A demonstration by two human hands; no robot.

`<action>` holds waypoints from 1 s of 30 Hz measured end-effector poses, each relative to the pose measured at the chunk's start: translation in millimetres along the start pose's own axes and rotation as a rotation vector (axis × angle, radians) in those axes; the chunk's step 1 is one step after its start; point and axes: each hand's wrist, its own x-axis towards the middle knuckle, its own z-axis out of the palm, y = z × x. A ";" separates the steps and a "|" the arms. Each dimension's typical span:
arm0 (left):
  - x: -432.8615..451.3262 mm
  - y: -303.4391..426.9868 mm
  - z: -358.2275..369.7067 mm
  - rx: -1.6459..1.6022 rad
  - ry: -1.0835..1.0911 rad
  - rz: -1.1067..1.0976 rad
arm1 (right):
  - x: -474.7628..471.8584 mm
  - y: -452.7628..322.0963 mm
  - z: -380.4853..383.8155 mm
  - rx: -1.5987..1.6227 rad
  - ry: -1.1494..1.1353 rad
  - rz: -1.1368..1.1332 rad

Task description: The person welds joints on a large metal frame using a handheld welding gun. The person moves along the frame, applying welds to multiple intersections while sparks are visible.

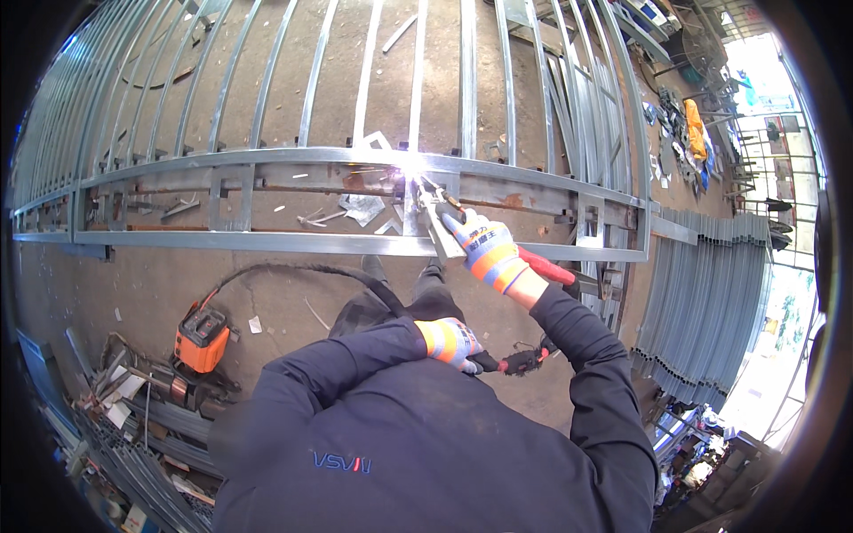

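Note:
My right hand [490, 250], in a grey and orange knit glove bearing writing, grips a welding torch with a red handle [548, 266]. A pale metal tool body [441, 230] extends forward from beneath its fingers; how it joins the torch is unclear. At the torch's tip a bright welding arc [410, 164] burns where an upright bar [417, 80] meets a rail [286, 157] of the galvanized steel frame. Glare and sparks hide the joint. Close to my body, my left hand [452, 343], gloved alike, is closed around the black torch cable [488, 362].
An orange wire-feeder-like unit [202, 340] stands on the floor at left, its black cable [313, 268] arching towards me. Stacked steel tubes [700, 306] lie at right, more tubes [126, 460] at lower left. Metal scraps [363, 208] litter the floor beneath the frame's lower rail [300, 240].

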 end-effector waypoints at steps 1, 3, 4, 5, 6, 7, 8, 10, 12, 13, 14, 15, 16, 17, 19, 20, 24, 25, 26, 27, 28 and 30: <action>0.1 -0.1 0.3 0.010 0.007 0.002 | 0.0 0.3 -0.9 0.013 -0.002 0.001; 0.3 0.0 0.9 0.000 -0.002 -0.011 | 0.2 1.0 -2.3 0.023 -0.010 0.007; 0.5 0.2 0.9 0.007 0.002 -0.007 | 0.0 1.4 -3.1 0.020 -0.016 0.010; 0.4 0.2 0.5 0.007 0.001 -0.009 | 0.2 1.6 -3.7 0.016 -0.021 0.011; 0.4 0.7 -0.1 -0.001 -0.008 -0.020 | -0.1 2.0 -4.5 0.023 -0.043 0.016; 0.4 0.9 -1.1 0.010 -0.004 -0.015 | 0.1 2.6 -4.9 0.031 -0.065 0.021; 0.6 1.9 -2.3 0.010 -0.009 -0.018 | -0.1 3.0 -5.4 0.039 -0.069 0.019; 1.0 3.0 -4.8 0.006 -0.013 -0.021 | 0.1 4.4 -5.6 0.028 -0.090 0.027; 1.1 3.4 -6.9 -0.011 -0.019 -0.026 | 0.2 5.9 -5.5 0.023 -0.093 0.026; 1.3 3.4 -7.6 -0.003 -0.015 -0.025 | 0.1 6.5 -5.4 0.022 -0.096 0.024; 1.6 2.9 -8.2 0.000 -0.018 -0.028 | 0.1 7.3 -5.5 0.016 -0.109 0.027; 2.2 2.5 -8.6 0.002 -0.022 -0.030 | -0.1 8.1 -5.7 0.012 -0.096 0.021; 2.2 1.7 -8.5 -0.006 0.006 -0.016 | -0.4 8.7 -6.1 0.003 -0.094 0.020; 2.5 0.8 -8.5 -0.013 0.034 -0.003 | -0.5 9.4 -6.7 -0.004 -0.101 0.018; 5.2 -0.2 -8.9 -0.006 0.017 -0.018 | -0.8 11.2 -8.2 0.015 -0.128 0.022; 6.4 -0.9 -9.3 -0.005 0.013 -0.019 | -1.3 11.7 -8.9 0.032 -0.132 0.024; 10.5 -3.0 -10.8 -0.021 0.005 -0.024 | -1.3 15.2 -8.8 0.048 -0.125 0.029; 11.4 -3.4 -11.2 -0.016 0.011 -0.021 | -1.4 16.0 -7.8 0.048 -0.113 0.017; 12.8 -3.9 -11.8 -0.019 0.009 -0.021 | -1.6 17.6 -6.8 0.048 -0.100 0.007; 14.4 -4.4 -12.6 -0.020 0.007 -0.020 | -2.0 19.1 -5.5 0.047 -0.087 -0.003; 16.0 -4.6 -13.0 -0.029 0.013 -0.020 | -3.2 20.9 -4.5 0.073 -0.082 0.006; 20.6 -4.8 -14.1 -0.033 0.008 -0.011 | -6.2 24.5 -2.6 0.034 -0.048 -0.001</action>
